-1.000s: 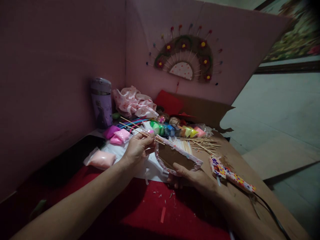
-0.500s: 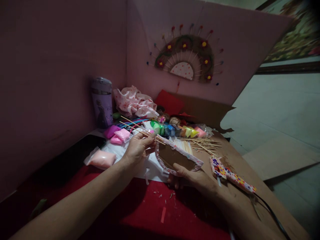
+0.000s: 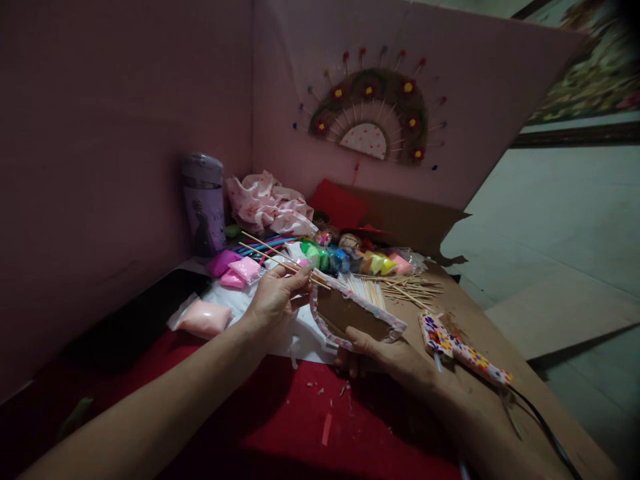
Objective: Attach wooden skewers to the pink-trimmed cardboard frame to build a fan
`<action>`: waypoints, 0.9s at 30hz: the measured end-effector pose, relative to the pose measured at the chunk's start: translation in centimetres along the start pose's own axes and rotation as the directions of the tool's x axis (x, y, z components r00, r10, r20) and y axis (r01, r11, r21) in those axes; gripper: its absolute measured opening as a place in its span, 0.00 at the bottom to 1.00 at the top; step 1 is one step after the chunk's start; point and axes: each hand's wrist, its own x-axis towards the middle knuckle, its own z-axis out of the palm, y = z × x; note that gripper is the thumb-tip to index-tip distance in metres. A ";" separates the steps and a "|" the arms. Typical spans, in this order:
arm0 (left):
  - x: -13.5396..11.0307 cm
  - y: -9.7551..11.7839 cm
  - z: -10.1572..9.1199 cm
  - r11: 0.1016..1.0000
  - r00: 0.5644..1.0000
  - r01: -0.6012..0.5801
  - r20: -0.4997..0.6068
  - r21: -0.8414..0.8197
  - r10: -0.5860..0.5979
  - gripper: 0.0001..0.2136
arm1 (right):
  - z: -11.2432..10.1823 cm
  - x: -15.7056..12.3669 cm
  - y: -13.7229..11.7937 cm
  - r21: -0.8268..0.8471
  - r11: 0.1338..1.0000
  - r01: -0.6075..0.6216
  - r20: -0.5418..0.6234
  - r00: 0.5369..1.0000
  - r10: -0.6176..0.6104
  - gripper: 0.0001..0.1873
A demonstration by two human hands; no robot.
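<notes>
Two thin wooden sticks (image 3: 265,249) are pinched between the thumb and fingers of my left hand (image 3: 277,297). Their near ends meet the left edge of a half-round cardboard piece (image 3: 350,312), its rim wrapped in pale dotted cloth; whether they are fixed to it I cannot tell. My right hand (image 3: 380,353) grips that cardboard from below, thumb on its brown face and fingers underneath. Just behind it lies a row of wooden sticks (image 3: 370,291) on white paper, with a loose pile of sticks (image 3: 413,290) to the right.
A flowered glue gun (image 3: 463,350) with a black cord lies at the right. Clay packets (image 3: 203,315), a purple tumbler (image 3: 204,207) and crumpled dotted cloth (image 3: 270,203) stand left and behind. A stick-and-flower half-circle decoration (image 3: 370,113) hangs on the pink board. Scraps dot the red cloth (image 3: 300,427).
</notes>
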 end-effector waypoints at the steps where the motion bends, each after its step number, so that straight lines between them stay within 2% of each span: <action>1: 0.0 0.0 0.0 1.000 1.000 -0.001 -0.002 -0.001 0.001 0.11 | 0.0 0.0 0.0 -0.002 1.000 0.002 0.007 1.000 -0.002 0.27; 7: 0.2 -0.1 -0.2 1.000 1.000 0.005 -0.014 0.007 -0.005 0.11 | 0.0 -0.2 -0.3 -0.007 1.000 -0.026 -0.011 1.000 0.025 0.27; 13: 0.1 -0.1 -0.2 1.000 1.000 -0.002 0.007 0.006 0.002 0.10 | 0.0 -0.2 -0.3 -0.094 0.995 0.015 0.018 1.000 -0.014 0.27; 27: 0.2 -0.1 -0.2 1.000 1.000 0.016 -0.010 0.019 -0.016 0.10 | 0.1 -0.3 -0.4 -0.153 0.988 0.002 0.023 1.000 0.001 0.29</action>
